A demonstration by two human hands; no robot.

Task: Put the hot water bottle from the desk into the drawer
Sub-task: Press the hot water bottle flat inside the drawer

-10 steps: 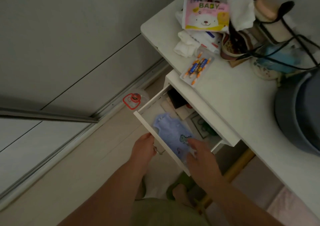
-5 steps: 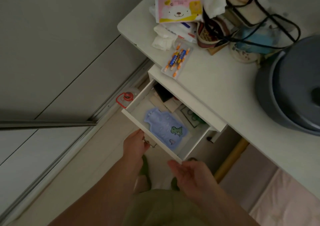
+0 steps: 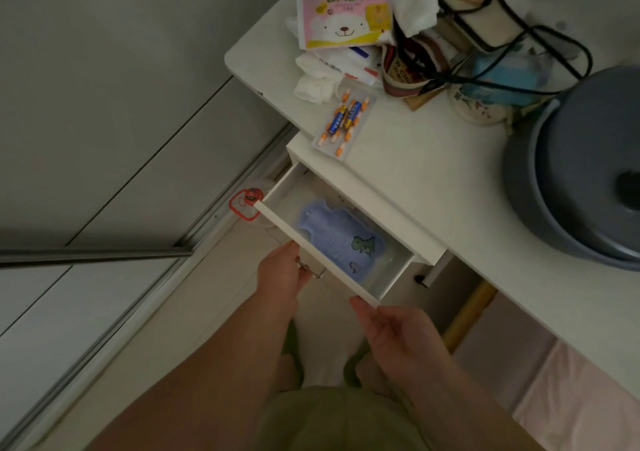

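Note:
A light blue hot water bottle [image 3: 337, 239] with a green dinosaur print lies flat inside the white drawer [image 3: 311, 242], which stands partly pulled out under the white desk [image 3: 433, 180]. My left hand [image 3: 282, 270] is closed around the metal handle [image 3: 311, 270] on the drawer front. My right hand [image 3: 394, 336] hovers just below the drawer's near right corner, fingers apart and holding nothing.
The desk top carries a pink "BABY" tissue pack [image 3: 346, 16], crumpled tissues [image 3: 318, 76], a pack of batteries [image 3: 344, 119], cables, a mug and a large grey pot [image 3: 581, 166]. A red-rimmed clear object [image 3: 247, 203] sits on the floor by the sliding-door track.
My right hand let go of the bottle and drew back out of the drawer. The drawer has slid further in, covering the items at its back. My left hand stays on the handle.

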